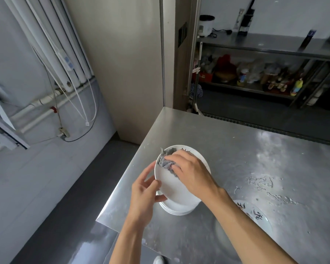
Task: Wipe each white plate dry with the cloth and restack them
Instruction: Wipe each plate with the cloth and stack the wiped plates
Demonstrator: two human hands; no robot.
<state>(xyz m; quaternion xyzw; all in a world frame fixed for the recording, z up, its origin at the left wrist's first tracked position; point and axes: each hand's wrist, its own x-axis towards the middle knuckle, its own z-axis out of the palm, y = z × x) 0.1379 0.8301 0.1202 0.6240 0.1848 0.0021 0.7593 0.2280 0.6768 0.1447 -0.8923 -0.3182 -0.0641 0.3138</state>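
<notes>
Mid-wipe, frame centre: L hand (144, 189) grips tilted plate (175, 191) by its rim, R hand (191, 172) clamps cloth (166, 161) onto it. Stack (176, 209) below on tabletop (255, 159) prob. still to dry; marked plate (259, 216) lower right.

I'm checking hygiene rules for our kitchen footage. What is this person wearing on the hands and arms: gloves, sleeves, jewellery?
Nothing shows. The left hand and right hand are ungloved, with no ring, watch or bracelet in view. The left forearm and right forearm are bare down to the frame's lower edge; no sleeve appears.
</notes>
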